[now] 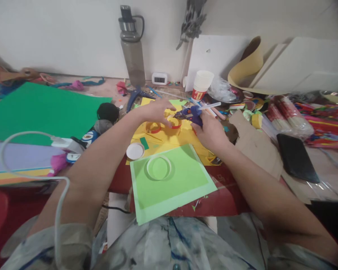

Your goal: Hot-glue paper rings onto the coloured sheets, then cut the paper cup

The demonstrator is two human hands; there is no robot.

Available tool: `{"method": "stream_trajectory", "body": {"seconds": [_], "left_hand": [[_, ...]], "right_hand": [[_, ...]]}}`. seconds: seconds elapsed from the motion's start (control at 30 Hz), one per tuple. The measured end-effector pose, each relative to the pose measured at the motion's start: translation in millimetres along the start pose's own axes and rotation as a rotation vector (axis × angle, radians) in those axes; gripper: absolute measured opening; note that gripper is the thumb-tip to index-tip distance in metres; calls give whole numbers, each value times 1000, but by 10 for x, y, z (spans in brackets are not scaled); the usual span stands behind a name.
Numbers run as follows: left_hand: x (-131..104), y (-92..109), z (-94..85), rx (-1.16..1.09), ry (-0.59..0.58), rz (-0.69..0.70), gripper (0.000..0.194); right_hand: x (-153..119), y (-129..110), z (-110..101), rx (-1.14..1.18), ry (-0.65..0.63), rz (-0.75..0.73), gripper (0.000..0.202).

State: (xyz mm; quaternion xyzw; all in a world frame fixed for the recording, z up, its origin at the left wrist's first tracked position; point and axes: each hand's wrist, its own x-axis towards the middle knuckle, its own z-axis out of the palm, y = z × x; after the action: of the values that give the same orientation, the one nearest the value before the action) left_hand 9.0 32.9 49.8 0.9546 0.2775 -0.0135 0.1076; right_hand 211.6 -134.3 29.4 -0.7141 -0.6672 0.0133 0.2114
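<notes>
Apparently, the lower-centre ring (148, 170) sits unglued, your right hand (212, 129) grasping the glue gun (193, 114), the hold of your left hand (156, 112) unclear.

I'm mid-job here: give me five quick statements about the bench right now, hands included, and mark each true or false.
1. The right hand holds the blue glue gun. True.
2. The black smartphone lies beside the left forearm. False: the black smartphone lies to the right of the right forearm.
3. A white ring sits on the light green paper. True.
4. The stack of paper cups lies on its side. False: the stack of paper cups stands upright.
5. The tall water bottle is missing its lid. False: the lid is on the tall water bottle.
</notes>
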Motion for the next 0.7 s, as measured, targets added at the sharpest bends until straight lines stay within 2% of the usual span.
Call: {"method": "stream_trajectory", "body": {"seconds": [0.13, 0.37, 0.57, 0.7], "left_hand": [[3, 44, 35, 21, -27, -30, 75], [10, 101, 87, -6, 10, -72, 64], [11, 65, 113, -20, 30, -57, 59], [22, 0, 117, -48, 25, -27, 58]], "right_hand": [[-9, -53, 36, -30, -38, 32, 39], [-4, -91, 151, -20, -28, -41, 39], [23, -107, 204, 4, -38, -44, 33], [35, -113, 215, -7, -33, -28, 38]]}}
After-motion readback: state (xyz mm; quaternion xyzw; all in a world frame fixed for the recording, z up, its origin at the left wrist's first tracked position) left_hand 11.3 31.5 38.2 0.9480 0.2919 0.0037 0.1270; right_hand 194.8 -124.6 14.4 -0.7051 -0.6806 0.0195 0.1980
